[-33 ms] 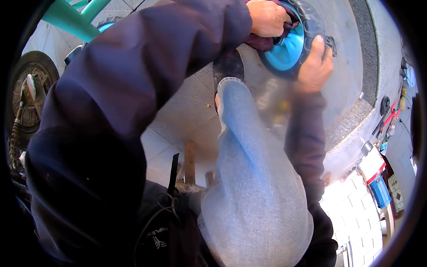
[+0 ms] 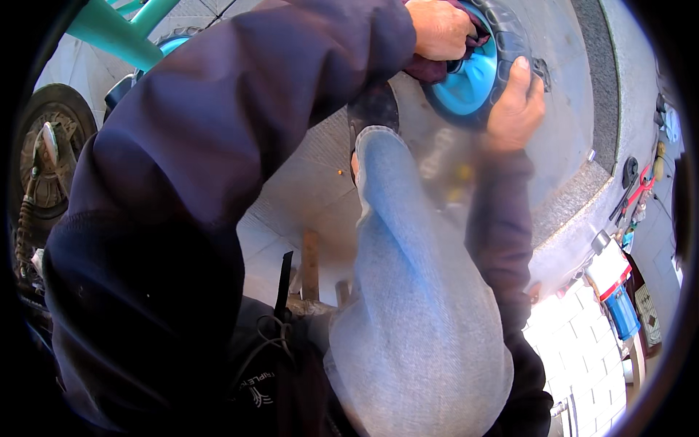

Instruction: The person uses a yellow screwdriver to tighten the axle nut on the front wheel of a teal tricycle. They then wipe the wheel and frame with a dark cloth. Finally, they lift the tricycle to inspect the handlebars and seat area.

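Note:
A small wheel with a light blue rim [image 2: 470,86] and a black tyre [image 2: 510,36] stands at the top, right of centre. My left hand [image 2: 440,30] is closed round a dark maroon cloth [image 2: 426,69] and presses it against the rim, near the hub. Part of the cloth is bunched under the fingers, most of which are out of sight. On the tyre's near right side, my right hand [image 2: 515,109] grips the tread, its thumb lying along the rubber. The wheel's far edge is cut off by the picture's top.
Teal frame tubes [image 2: 131,33] rise at the upper left, beside another wheel [image 2: 54,153]. Pliers with red handles [image 2: 641,191] and a blue, white and red container [image 2: 615,291] lie at the right. My shoe [image 2: 375,109] is below the wheel. A wooden piece [image 2: 311,266] stands beside my leg.

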`<state>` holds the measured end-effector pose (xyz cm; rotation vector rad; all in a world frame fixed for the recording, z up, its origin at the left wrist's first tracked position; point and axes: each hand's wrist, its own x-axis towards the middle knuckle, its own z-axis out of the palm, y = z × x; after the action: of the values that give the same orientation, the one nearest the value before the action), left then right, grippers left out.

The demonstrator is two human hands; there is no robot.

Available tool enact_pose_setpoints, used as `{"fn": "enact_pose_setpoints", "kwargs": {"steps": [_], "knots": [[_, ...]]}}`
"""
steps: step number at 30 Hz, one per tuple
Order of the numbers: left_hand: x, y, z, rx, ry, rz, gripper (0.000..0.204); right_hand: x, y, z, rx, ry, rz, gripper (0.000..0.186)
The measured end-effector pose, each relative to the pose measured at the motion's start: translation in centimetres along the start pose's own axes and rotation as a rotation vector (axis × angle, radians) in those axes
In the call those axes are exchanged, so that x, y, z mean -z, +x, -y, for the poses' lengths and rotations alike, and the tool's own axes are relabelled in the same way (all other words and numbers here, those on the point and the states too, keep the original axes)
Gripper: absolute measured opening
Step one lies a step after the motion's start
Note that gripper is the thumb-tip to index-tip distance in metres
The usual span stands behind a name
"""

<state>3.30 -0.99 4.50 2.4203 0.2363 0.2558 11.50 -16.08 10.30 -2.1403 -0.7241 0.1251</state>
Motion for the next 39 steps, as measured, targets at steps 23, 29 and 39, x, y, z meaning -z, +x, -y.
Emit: {"fn": "enact_pose_setpoints", "kwargs": {"steps": [23, 29, 39], "knots": [[4.1, -4.4, -1.5, -0.045, 0.09, 0.058, 0.016, 0.1, 3.2, 0.5, 0.055, -0.148, 0.167, 0.059], [-0.5, -11.7, -6.5, 0.277, -0.117, 0.083, 0.029, 0.1, 5.2, 2.8, -0.14, -0.113, 0.245, 0.054], [-6.0, -6.6, -7.6, 0.435, -0.849, -0.074, 0.044, -0.4, 4.7, 2.1, -0.241, 0.094, 0.28, 0.048]]}}
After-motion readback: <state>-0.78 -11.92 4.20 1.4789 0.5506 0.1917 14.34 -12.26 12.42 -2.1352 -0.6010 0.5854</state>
